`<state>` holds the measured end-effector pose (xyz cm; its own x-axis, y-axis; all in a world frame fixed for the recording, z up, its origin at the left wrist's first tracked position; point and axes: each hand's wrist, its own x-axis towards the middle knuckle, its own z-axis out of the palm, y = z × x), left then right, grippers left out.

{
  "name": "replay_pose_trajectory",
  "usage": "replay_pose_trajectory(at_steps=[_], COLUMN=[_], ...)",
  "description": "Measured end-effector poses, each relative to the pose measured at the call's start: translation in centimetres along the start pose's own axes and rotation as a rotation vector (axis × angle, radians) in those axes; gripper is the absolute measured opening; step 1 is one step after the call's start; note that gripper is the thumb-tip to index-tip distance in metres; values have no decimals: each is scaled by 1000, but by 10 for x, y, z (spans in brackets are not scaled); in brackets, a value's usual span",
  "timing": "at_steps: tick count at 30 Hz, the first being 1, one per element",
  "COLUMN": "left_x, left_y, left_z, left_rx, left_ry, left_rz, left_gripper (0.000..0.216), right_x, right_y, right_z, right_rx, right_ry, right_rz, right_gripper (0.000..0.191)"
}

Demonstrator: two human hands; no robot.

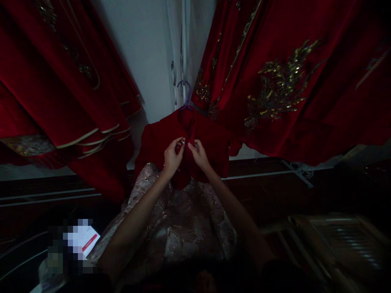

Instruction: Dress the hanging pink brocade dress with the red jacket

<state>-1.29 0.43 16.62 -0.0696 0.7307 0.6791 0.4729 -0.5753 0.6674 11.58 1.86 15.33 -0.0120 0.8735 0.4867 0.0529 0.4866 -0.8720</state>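
A short red jacket [212,138] hangs in front of me on a purple hanger [186,91], with its neck opening facing me. My left hand [173,158] pinches at the left side of the jacket's front, and a small sparkling ornament [183,140] shows at its fingertips. Just to the right, my right hand [198,154] has thumb and fingers closed on the front edge of the jacket below the collar. The two hands are close but apart. Below them spreads a pale, shiny patterned skirt [183,236].
Red garments with gold trim [100,110] hang on the left, and a red garment with gold sequins [281,85] hangs on the right. A pale wall [131,53] stands behind. At lower left a lit phone-like screen [88,242] is partly blurred out. A wooden chair-like piece [342,240] is at lower right.
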Motion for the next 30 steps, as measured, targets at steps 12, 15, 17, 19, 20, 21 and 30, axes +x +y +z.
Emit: replay_pose_trajectory(at_steps=[12,15,17,19,20,21,30], left_x=[15,18,19,20,21,22,10], left_y=[-10,-7,-7,-9,-11,-13,-38], left_z=[-26,-24,-21,-19,-18,-18,6], left_rx=[-110,-182,-237,-268,-269,-266,-303], left_ry=[-175,-185,-180,-157,-138,-119,-77], left_rz=[-128,-152,-170,-169,-165,-168,-304], left_gripper=[18,18,20,21,21,21,46], right_x=[0,2,3,3,4,4,14], right_y=[-6,-15,-20,-23,-23,-22,-2], right_z=[1,-1,-2,-3,-3,-3,2], right_rx=[25,-67,-96,-103,-96,-85,116], right_ry=[-60,-52,-42,-26,-18,-11,21], right_rz=[-48,-118,-144,-146,-140,-131,-20], right_gripper=[33,26,25,25,26,26,29])
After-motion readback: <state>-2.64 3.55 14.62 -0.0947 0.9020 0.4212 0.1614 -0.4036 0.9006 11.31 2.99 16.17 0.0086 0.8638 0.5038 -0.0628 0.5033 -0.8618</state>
